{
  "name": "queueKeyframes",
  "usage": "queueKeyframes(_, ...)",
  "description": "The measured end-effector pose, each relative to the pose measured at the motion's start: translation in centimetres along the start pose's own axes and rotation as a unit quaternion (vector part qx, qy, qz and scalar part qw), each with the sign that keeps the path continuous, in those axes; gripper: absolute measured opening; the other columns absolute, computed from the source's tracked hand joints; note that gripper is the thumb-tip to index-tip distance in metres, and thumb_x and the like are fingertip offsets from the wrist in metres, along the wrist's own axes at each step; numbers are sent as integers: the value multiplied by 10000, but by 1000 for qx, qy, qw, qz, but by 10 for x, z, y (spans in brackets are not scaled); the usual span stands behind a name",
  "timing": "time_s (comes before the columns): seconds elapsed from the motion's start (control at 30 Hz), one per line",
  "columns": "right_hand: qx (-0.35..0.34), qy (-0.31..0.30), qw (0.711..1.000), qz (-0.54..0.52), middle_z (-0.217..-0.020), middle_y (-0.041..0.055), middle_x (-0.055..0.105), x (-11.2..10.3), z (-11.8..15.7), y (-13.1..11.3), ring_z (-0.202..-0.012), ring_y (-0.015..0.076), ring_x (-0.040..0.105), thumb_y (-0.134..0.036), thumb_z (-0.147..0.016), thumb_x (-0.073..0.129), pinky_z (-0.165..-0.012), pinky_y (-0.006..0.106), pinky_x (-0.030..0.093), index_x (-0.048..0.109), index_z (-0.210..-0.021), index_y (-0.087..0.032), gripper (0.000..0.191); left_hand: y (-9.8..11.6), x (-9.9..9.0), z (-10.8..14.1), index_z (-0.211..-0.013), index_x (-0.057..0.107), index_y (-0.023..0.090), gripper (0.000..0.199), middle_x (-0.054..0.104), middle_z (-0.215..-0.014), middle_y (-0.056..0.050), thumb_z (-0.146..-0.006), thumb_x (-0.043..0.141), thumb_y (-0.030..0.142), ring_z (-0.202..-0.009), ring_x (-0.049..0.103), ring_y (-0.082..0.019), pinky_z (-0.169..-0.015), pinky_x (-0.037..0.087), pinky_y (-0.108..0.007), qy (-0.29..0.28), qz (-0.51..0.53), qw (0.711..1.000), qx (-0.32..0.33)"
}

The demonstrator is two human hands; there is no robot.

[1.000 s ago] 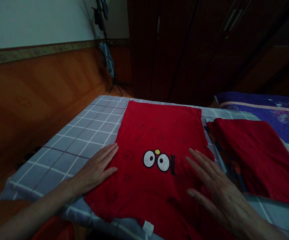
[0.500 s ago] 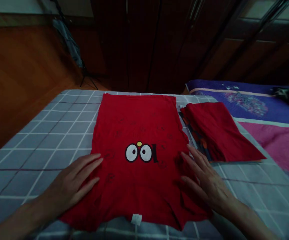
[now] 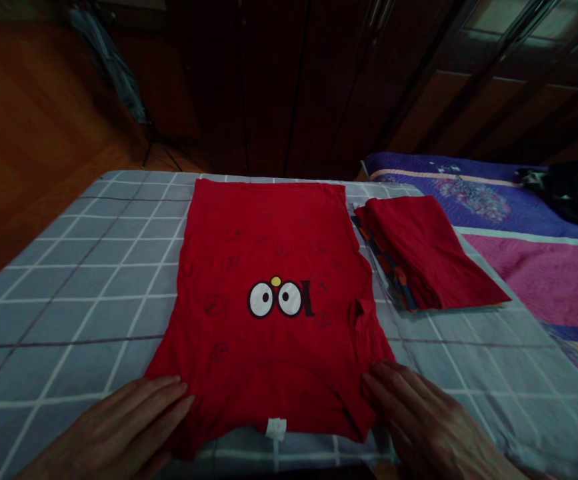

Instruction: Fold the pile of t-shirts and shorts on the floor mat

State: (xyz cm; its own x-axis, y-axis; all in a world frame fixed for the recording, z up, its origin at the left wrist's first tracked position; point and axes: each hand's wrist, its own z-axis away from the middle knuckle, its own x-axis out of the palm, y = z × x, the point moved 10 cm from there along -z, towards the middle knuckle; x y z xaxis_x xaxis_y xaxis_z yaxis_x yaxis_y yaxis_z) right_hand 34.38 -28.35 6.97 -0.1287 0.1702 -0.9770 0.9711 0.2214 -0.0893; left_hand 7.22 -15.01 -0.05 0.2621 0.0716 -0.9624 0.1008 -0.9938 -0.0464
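A red T-shirt (image 3: pixel 269 373) lies spread on the checked bedding, its neck with a white label toward me. Two big cartoon eyes and a small yellow spot are printed mid-shirt. At the lower left, my left hand (image 3: pixel 123 420) rests its outstretched fingers on one sleeve. My right hand (image 3: pixel 423 413) lies over the opposite sleeve, fingers extended and close together. Both thumbs are mostly hidden. Creases run through the cloth near my right fingers, and a narrow fold stands up along that side.
Right of the shirt sits a stack of folded clothes (image 3: pixel 423 253), red on top. Grey checked bedding (image 3: pixel 83 280) lies beneath. Beyond it are a purple and pink blanket (image 3: pixel 509 200) and dark clothing (image 3: pixel 573 193). A thin stand (image 3: pixel 153 137) with grey cloth and a dark wardrobe (image 3: pixel 279 87) are behind.
Both hands have moved toward me, from the shirt's sides down to its sleeves, and their fingers are closer together. A fold now shows on the right side. The view has shifted slightly.
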Motion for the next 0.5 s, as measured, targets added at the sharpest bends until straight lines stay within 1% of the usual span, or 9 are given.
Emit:
queueKeyframes(0.03,-3,-2,1000,11,-1123,41,674,2,-1,-2,-999,211,635,-37,-771,387,-817,313,565,479,-1336,-222,602,2,2,1,-1268,557,257,415,644,-1212,-1,-854,536,235,-1078,598,-153,-932,466,-243,-16,-9,1000,19)
queueKeyframes(0.07,-6,-7,1000,20,-1119,46,675,3,-2,-3,-990,213,637,-26,-759,380,-812,317,567,481,-1331,-213,610,3,4,1,-1287,542,241,443,634,-1227,-16,-844,541,224,-1087,593,-164,-927,467,-253,-28,-11,999,22)
queueKeyframes(0.1,-6,-12,1000,26,-1115,53,675,5,-3,-5,-982,217,639,-20,-751,376,-809,323,567,488,-1322,-207,611,0,5,1,-1297,533,238,461,629,-1231,-23,-837,541,216,-1089,590,-171,-927,466,-259,-34,-7,999,12)
queueKeyframes(0.2,11,-27,999,28,-1106,63,675,6,-7,-6,-965,233,640,-22,-743,389,-809,336,566,510,-1293,-217,596,0,5,-1,-1303,532,231,482,632,-1217,-26,-826,507,160,-1090,580,-172,-942,446,-261,-38,2,999,0)
queueKeyframes(0.33,21,-23,999,10,-1091,59,676,3,-10,-6,-938,251,642,-48,-750,422,-802,353,566,501,-1297,-248,588,4,6,-3,-1299,541,232,560,641,-1197,-25,-790,409,41,-1075,579,-176,-926,442,-271,-44,-12,999,-2)
queueKeyframes(0.43,11,-24,1000,-4,-1146,50,656,3,-7,-6,-986,260,627,-62,-759,425,-819,363,561,471,-1327,-265,606,1,5,-5,-1298,538,233,612,650,-1171,-33,-759,365,1,-1036,593,-178,-876,460,-273,-55,-12,998,-24)
queueKeyframes(0.5,3,-25,1000,-8,-1176,38,643,5,-3,-4,-1029,254,614,-56,-764,416,-842,358,555,472,-1326,-277,606,3,3,-10,-1299,532,222,605,656,-1149,-37,-757,374,3,-1022,595,-174,-870,460,-262,-59,-6,998,-19)
